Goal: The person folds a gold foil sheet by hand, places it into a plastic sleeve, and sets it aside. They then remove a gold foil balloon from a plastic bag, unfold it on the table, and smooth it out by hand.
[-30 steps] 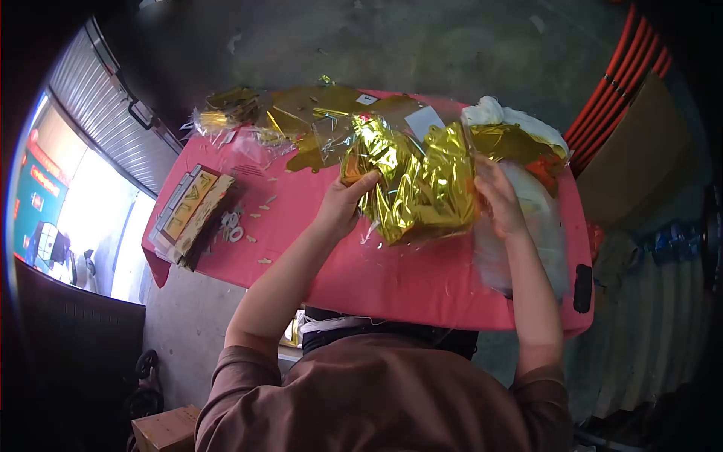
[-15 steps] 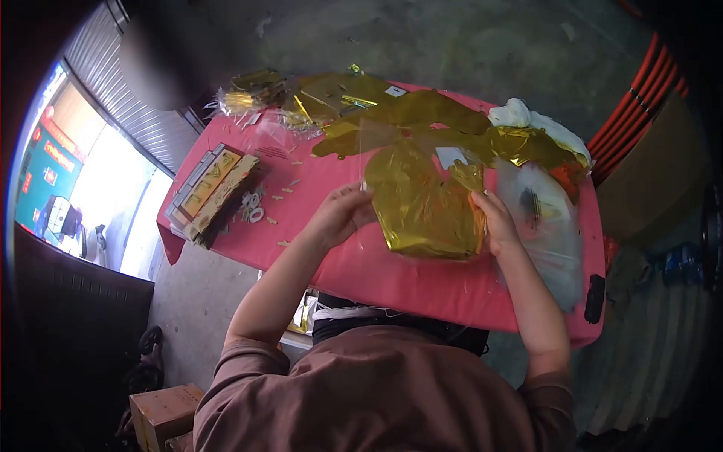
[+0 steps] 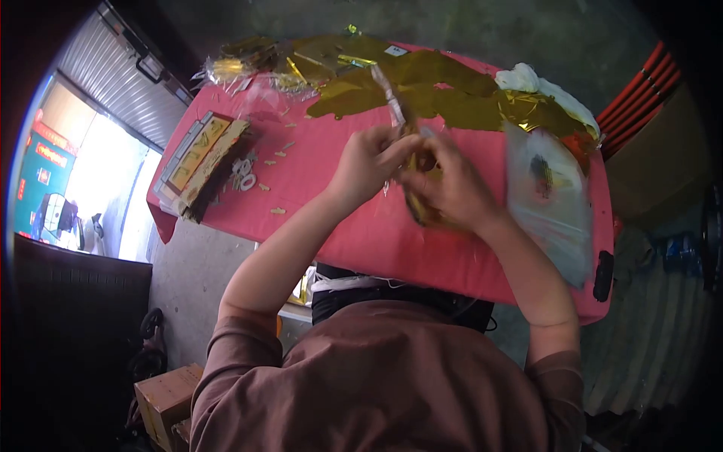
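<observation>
- Fingers of both my hands are closed round a folded gold foil balloon (image 3: 419, 205), held just above the pink table (image 3: 354, 233).
- Left hand (image 3: 367, 162) pinches the fold from the left, thumb and fingers shut on it; a clear plastic sleeve edge (image 3: 393, 98) sticks up from this grip.
- Right hand (image 3: 446, 188) wraps over the foil from the right, curled tight; most of the balloon is hidden under it.
- Just right of my right hand lies a stack of clear plastic bags (image 3: 548, 203).
- Black object (image 3: 603, 276) sits at the table's near right edge.
- Left edge: stacked gold-printed card packs (image 3: 197, 162), small white bits (image 3: 245, 177) beside them.
- Far side: loose gold foil sheets (image 3: 422, 87) spread across the table.
</observation>
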The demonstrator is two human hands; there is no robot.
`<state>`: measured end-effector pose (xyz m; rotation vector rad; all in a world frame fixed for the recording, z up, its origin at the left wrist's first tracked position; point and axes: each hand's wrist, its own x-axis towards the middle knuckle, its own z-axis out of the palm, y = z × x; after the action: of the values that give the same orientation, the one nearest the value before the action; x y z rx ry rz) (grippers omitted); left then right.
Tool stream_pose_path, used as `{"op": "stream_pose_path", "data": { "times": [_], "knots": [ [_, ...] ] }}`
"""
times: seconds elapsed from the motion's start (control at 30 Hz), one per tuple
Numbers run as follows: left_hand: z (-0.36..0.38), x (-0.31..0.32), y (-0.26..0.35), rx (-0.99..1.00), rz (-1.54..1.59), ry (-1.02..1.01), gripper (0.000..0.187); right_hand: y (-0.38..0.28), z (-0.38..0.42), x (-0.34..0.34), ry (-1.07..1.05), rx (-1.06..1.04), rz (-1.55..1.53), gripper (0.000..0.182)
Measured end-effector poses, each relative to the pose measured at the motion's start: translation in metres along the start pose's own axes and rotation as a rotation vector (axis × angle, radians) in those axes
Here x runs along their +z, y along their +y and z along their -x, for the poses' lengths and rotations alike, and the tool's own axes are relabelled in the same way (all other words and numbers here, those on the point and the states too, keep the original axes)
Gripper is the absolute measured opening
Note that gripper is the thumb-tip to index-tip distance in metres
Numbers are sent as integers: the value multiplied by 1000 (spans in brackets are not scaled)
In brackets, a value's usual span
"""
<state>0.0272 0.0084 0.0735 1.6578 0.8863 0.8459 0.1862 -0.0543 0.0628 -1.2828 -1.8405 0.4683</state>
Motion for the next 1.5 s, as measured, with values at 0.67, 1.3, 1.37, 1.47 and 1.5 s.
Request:
{"op": "stream_pose_path", "data": {
  "times": [0.67,1.3,1.37,1.47,1.5],
  "knots": [
    [28,-9,19,175,179,-539,23,-35,11,-68,-221,-384,515,8],
    [37,-5,-23,133,681,-346,14,-49,6,-88,66,-71,90,12],
    [33,2,-24,258,699,-351,14,-61,-2,-88,206,-416,258,15],
    [30,7,-20,269,639,-357,16,-88,-4,-74,-35,-499,113,16],
    [29,11,-19,272,641,-358,16,-92,-6,-72,-35,-499,117,16]
  ]
}}
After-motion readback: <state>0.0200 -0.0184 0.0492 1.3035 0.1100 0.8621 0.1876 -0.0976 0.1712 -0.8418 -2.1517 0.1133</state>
